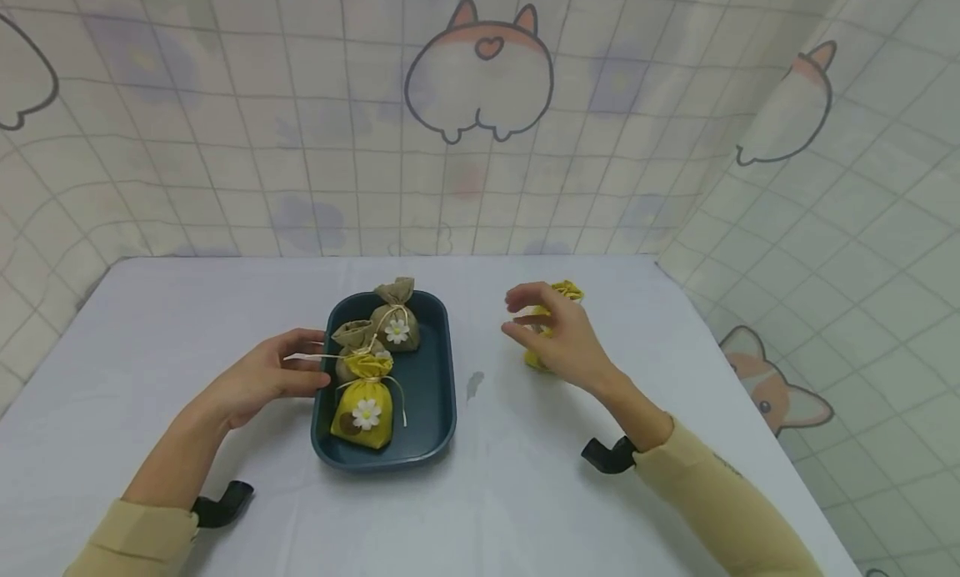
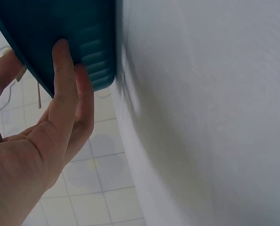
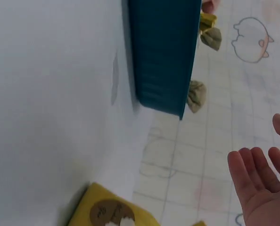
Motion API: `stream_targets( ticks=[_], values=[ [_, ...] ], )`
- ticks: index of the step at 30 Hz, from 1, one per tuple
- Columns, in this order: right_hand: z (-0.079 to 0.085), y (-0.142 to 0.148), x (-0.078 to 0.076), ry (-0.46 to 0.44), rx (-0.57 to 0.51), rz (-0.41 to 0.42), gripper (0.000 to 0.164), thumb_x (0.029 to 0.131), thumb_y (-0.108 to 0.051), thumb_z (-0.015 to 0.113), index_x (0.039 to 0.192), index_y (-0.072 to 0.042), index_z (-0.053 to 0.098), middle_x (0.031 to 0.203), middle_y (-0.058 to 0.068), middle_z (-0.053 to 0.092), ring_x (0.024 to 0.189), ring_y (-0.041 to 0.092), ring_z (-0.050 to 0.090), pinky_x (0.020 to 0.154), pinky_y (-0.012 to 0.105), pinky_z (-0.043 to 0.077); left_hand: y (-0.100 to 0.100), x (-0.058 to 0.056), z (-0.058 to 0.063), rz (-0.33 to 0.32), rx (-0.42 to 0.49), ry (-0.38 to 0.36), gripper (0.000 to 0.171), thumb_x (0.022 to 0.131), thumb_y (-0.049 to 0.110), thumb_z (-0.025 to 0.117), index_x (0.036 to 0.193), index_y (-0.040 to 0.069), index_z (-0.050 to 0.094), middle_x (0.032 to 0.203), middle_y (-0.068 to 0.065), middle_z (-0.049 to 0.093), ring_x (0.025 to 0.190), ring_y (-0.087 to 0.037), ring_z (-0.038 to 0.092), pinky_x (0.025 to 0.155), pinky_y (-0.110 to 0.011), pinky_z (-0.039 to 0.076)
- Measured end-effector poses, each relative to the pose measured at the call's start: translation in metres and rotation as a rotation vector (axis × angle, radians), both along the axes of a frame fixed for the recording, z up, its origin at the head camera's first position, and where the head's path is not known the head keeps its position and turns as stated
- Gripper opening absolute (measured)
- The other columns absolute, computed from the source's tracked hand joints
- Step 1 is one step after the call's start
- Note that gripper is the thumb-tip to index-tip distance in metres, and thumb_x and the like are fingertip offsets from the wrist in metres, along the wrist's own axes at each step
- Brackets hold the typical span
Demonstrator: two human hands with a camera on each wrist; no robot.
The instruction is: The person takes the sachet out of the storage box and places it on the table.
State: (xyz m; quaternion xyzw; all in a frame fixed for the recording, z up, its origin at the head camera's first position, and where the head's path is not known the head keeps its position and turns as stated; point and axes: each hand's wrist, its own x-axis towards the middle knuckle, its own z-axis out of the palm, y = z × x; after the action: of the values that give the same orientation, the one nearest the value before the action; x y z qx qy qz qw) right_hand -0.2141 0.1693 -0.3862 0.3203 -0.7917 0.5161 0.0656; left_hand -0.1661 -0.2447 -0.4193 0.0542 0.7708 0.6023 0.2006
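My left hand (image 1: 266, 368) holds the left edge of a dark teal tray (image 1: 431, 410). In the left wrist view its fingers press the tray's outer wall and the thumb lies at the rim. Inside are a yellow drawstring pouch (image 1: 367, 427) with a white flower, a beige pouch (image 1: 396, 314) at the far end, and a second beige pouch (image 1: 351, 335) partly behind the yellow one. My right hand (image 1: 558, 335) hovers right of the tray with fingers spread and nothing between them. Beneath it, yellow pouch fabric (image 1: 567, 290) shows; the hand hides most of it.
A white cloth covers the table (image 1: 510, 510), with a small grey mark (image 1: 475, 384) beside the tray. A checked curtain (image 1: 315, 168) with cartoon corgis stands behind and along the sides. Black wrist mounts (image 1: 609, 456) hang below both wrists.
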Motion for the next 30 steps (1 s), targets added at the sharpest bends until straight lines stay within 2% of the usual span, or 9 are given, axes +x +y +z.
stream_targets(
  ticks=[5, 10, 14, 18, 22, 26, 30],
  values=[
    [-0.001, -0.025, 0.005, -0.081, 0.082, 0.128, 0.040, 0.096, -0.009, 0.074, 0.133, -0.006, 0.059, 0.122, 0.007, 0.065, 0.112, 0.030, 0.064, 0.093, 0.032, 0.057, 0.000, -0.001, 0.001, -0.001, 0.003, -0.001, 0.082, 0.094, 0.010, 0.076, 0.156, -0.007, 0.024, 0.152, -0.032, 0.034, 0.130, -0.042, 0.051, 0.092, -0.037, 0.058],
    [-0.004, -0.046, 0.006, -0.155, 0.131, 0.262, 0.041, 0.098, -0.009, 0.072, 0.136, -0.004, 0.056, 0.125, 0.015, 0.064, 0.115, 0.027, 0.064, 0.095, 0.032, 0.056, 0.000, -0.001, 0.002, 0.001, -0.004, 0.001, 0.082, 0.094, 0.011, 0.076, 0.156, -0.006, 0.025, 0.152, -0.031, 0.034, 0.131, -0.042, 0.051, 0.092, -0.038, 0.058],
    [-0.008, -0.062, 0.005, -0.180, 0.151, 0.334, 0.040, 0.098, -0.007, 0.071, 0.136, -0.002, 0.056, 0.126, 0.011, 0.064, 0.118, 0.025, 0.062, 0.095, 0.032, 0.056, 0.000, -0.001, 0.003, 0.002, -0.004, 0.003, 0.082, 0.094, 0.011, 0.076, 0.156, -0.006, 0.025, 0.152, -0.031, 0.034, 0.131, -0.043, 0.051, 0.092, -0.038, 0.058],
    [-0.013, -0.077, 0.007, -0.162, 0.174, 0.367, 0.043, 0.097, -0.007, 0.072, 0.137, -0.001, 0.056, 0.129, 0.008, 0.063, 0.120, 0.024, 0.061, 0.098, 0.036, 0.055, 0.000, -0.002, 0.003, 0.004, -0.003, 0.011, 0.082, 0.094, 0.011, 0.075, 0.156, -0.006, 0.025, 0.152, -0.031, 0.034, 0.132, -0.044, 0.049, 0.092, -0.038, 0.058],
    [-0.020, -0.090, 0.012, -0.160, 0.191, 0.408, 0.049, 0.097, -0.007, 0.072, 0.141, 0.001, 0.051, 0.135, 0.016, 0.060, 0.125, 0.029, 0.059, 0.101, 0.042, 0.053, 0.000, -0.001, 0.002, -0.001, -0.004, 0.012, 0.082, 0.094, 0.012, 0.075, 0.156, -0.006, 0.025, 0.152, -0.031, 0.035, 0.133, -0.044, 0.048, 0.092, -0.037, 0.058],
    [-0.023, -0.102, 0.017, -0.194, 0.195, 0.446, 0.058, 0.098, -0.006, 0.071, 0.147, 0.005, 0.044, 0.141, 0.020, 0.056, 0.128, 0.034, 0.057, 0.098, 0.034, 0.055, 0.001, 0.000, 0.001, 0.003, 0.003, 0.013, 0.081, 0.094, 0.012, 0.076, 0.156, -0.006, 0.026, 0.152, -0.031, 0.035, 0.134, -0.045, 0.047, 0.092, -0.037, 0.058],
    [-0.025, -0.112, 0.021, -0.241, 0.248, 0.434, 0.062, 0.098, -0.008, 0.071, 0.151, 0.003, 0.041, 0.146, 0.015, 0.053, 0.128, 0.025, 0.057, 0.093, 0.023, 0.055, 0.001, 0.001, 0.000, 0.004, 0.008, 0.011, 0.081, 0.095, 0.013, 0.076, 0.156, -0.006, 0.026, 0.152, -0.031, 0.035, 0.134, -0.044, 0.048, 0.092, -0.037, 0.058]
  ],
)
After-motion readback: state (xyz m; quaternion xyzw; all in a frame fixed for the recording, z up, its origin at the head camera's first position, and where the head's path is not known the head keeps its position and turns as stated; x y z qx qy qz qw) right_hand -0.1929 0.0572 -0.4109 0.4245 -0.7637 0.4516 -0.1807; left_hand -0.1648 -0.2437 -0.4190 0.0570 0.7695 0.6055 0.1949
